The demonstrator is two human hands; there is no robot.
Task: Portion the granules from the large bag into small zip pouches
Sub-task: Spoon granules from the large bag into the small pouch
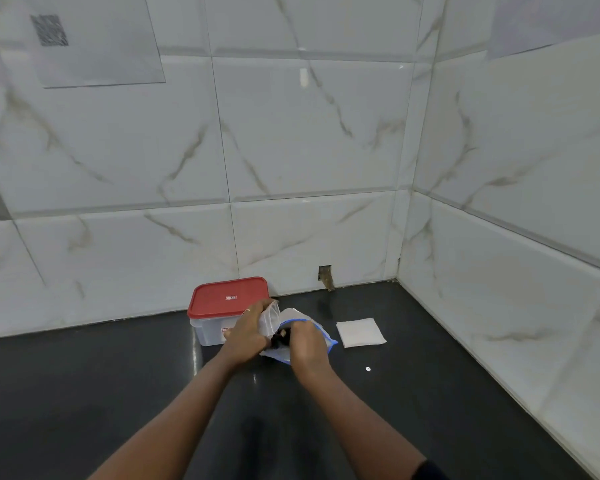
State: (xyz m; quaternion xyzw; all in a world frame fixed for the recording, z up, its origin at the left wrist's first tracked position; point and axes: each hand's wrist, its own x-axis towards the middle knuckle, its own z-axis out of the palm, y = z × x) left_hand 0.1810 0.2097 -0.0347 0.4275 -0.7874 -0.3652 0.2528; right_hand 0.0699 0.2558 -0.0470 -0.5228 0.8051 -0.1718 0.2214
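A large clear bag with a blue zip rim [321,332] lies on the dark counter in front of me, dark granules [278,338] showing at its mouth. My left hand [248,332] holds a small clear zip pouch [270,318] upright just left of the bag's opening. My right hand [303,344] is curled at the bag's mouth, fingers down among the granules; what they grip is hidden. A flat stack of small clear pouches [361,332] lies to the right of the bag.
A clear plastic box with a red lid [227,299] stands just behind my left hand against the tiled wall. The black counter [118,393] ends in a tiled corner at the right. A tiny white speck [368,368] lies near the pouches.
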